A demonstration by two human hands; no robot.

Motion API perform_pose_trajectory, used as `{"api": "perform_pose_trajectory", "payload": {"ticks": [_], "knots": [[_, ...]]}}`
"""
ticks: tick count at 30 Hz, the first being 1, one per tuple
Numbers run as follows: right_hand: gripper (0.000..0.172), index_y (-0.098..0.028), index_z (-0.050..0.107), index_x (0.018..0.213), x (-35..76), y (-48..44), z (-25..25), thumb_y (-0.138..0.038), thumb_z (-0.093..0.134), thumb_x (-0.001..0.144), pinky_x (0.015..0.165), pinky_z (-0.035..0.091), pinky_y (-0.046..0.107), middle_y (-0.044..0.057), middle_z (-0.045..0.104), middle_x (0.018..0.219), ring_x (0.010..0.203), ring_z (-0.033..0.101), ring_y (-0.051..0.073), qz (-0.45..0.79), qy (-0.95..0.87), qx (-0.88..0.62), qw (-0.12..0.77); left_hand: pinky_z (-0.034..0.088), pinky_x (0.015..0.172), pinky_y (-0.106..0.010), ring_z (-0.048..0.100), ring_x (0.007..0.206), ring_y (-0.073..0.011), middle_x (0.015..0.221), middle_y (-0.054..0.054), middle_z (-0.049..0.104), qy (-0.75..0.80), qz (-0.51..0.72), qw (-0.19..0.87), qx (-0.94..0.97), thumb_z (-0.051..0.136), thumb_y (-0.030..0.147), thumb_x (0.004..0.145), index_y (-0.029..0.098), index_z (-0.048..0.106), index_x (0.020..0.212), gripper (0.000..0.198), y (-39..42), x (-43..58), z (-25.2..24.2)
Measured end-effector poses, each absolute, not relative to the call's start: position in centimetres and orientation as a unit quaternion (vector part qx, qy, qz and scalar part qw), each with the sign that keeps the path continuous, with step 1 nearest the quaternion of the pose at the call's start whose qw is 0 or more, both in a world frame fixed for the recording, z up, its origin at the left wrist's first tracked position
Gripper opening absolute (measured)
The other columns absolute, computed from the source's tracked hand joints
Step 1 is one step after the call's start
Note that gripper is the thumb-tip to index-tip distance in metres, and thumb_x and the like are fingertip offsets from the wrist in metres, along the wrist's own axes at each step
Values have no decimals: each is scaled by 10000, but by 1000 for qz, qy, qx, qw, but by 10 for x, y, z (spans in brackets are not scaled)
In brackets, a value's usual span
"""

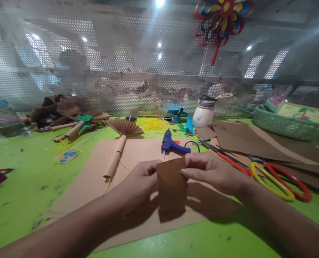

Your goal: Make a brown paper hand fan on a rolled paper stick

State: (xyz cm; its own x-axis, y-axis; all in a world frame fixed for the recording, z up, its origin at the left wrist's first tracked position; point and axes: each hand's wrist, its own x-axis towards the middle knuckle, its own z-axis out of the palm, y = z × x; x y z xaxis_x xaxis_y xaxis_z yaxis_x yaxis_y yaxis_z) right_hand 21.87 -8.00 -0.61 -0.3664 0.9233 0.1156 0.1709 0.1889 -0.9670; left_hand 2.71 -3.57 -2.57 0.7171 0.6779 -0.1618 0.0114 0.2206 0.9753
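Note:
A small rectangle of brown paper point(172, 186) is held upright between my hands. My left hand point(144, 179) pinches its left edge, while the thumb and fingers of my right hand point(210, 170) grip the upper right edge. Below it lies a large sheet of light brown paper point(86, 186). Just beyond my hands rests a blue glue gun point(172, 144) with a glue stick in its back. To the left of it, a folded paper fan point(125, 127) is joined to a rolled paper tube point(116, 157) with yellow string hanging from it.
On the right lie scissors with red and yellow handles point(272, 181), a second red-handled pair point(237, 165), brown paper sheets point(242, 139) and a green basket point(288, 127). Behind stand a white bottle point(203, 114), yellow shreds point(154, 124) and a perforated metal screen point(137, 53).

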Motion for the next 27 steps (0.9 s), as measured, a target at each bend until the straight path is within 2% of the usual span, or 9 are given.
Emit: {"api": "perform_pose_trajectory", "payload": {"ticks": [2, 5, 9, 12, 16, 21, 25, 27], "knots": [[182, -157, 609, 756, 220, -78, -7, -284, 554, 874, 611, 422, 211, -18, 552, 693, 646, 512, 104, 478, -695, -424, 330, 425, 578, -244, 542, 634, -135, 688, -5, 578, 294, 277, 722, 562, 598, 415, 793, 170, 605, 772, 246, -26, 24, -22], [212, -146, 644, 812, 217, -75, -7, -293, 512, 889, 598, 399, 207, -12, 568, 712, 650, 503, 107, 457, -728, -438, 262, 394, 539, -221, 505, 588, -119, 631, 7, 556, 301, 246, 635, 667, 618, 436, 766, 146, 620, 711, 295, -18, 20, -17], [230, -140, 686, 825, 213, -74, -10, -307, 534, 866, 612, 409, 221, 16, 629, 751, 697, 541, 137, 405, -740, -482, 238, 378, 537, -212, 522, 602, -126, 626, 16, 599, 322, 209, 479, 789, 629, 323, 755, 156, 652, 717, 173, -23, 20, -18], [226, -135, 689, 757, 213, -73, -13, -293, 551, 841, 570, 404, 221, 16, 613, 682, 645, 530, 133, 378, -730, -513, 248, 391, 563, -211, 536, 616, -125, 629, 20, 613, 331, 233, 431, 807, 581, 230, 770, 165, 653, 699, 120, -25, 23, -23], [131, -146, 700, 761, 214, -70, -16, -223, 596, 779, 555, 415, 219, 15, 617, 670, 624, 536, 128, 392, -689, -521, 316, 385, 539, -214, 513, 572, -119, 590, 27, 575, 345, 272, 438, 785, 574, 237, 779, 163, 613, 680, 130, -18, 24, -27], [105, -164, 711, 786, 214, -67, -20, -229, 644, 737, 554, 427, 233, 20, 636, 694, 604, 554, 125, 413, -604, -531, 428, 366, 526, -208, 480, 561, -101, 598, 39, 540, 324, 327, 497, 735, 586, 262, 795, 163, 565, 723, 125, -8, 22, -31], [99, -161, 711, 800, 210, -70, -23, -201, 641, 743, 528, 412, 219, 24, 640, 716, 593, 546, 112, 408, -599, -523, 448, 380, 559, -211, 511, 607, -106, 634, 29, 575, 310, 312, 558, 704, 626, 208, 759, 158, 596, 796, 69, -10, 22, -29], [112, -163, 715, 816, 207, -72, -24, -208, 632, 756, 500, 404, 216, 26, 638, 704, 570, 539, 110, 403, -608, -517, 447, 398, 589, -222, 538, 644, -116, 680, 12, 615, 304, 297, 584, 691, 632, 201, 753, 158, 627, 857, 113, -13, 22, -28]]}}
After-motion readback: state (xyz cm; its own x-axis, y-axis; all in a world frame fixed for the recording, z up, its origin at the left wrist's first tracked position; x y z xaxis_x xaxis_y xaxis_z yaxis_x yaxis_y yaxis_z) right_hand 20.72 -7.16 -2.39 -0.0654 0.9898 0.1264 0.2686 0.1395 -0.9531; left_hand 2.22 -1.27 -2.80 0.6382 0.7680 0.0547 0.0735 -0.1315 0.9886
